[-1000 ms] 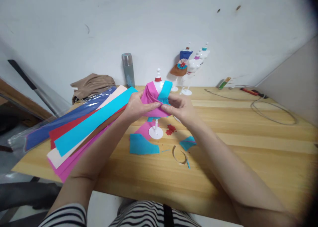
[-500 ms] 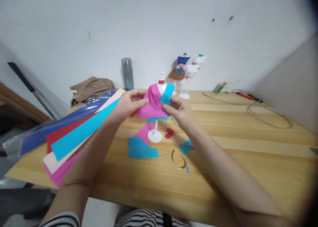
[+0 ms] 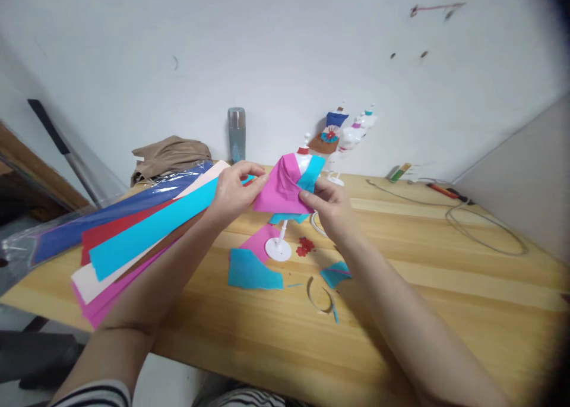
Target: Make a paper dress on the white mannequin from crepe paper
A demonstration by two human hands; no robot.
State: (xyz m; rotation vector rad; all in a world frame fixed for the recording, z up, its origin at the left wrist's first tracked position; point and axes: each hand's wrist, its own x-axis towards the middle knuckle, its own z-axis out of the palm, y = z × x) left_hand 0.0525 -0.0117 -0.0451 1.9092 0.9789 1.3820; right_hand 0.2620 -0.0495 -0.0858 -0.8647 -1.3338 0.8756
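Note:
A small white dress form (image 3: 304,162) with a red neck band tilts on its round stand (image 3: 278,249). Pink cloth (image 3: 281,192) wraps its front, and a blue strip (image 3: 312,172) crosses its shoulder. My left hand (image 3: 236,187) pinches the pink cloth's left edge between thumb and fingers. At the other side, my right hand (image 3: 332,202) grips the dress form's waist, its thumb pressing on the pink cloth; its other fingers are hidden behind. Below lie a blue cloth piece (image 3: 255,269), a pink piece (image 3: 258,240) and red flower shapes (image 3: 305,246).
Coloured sheets (image 3: 146,232) lie at the left beside a plastic-wrapped blue bundle (image 3: 129,208). A bottle (image 3: 237,135) and brown cloth (image 3: 171,154) stand behind. More dress forms (image 3: 350,136) are at the wall. A cable (image 3: 481,234) loops across the table's right side.
The dress form's upper part has shifted right and tilts more, my right hand moving with it. My left hand stays at the cloth's left edge. The whole view has shifted slightly.

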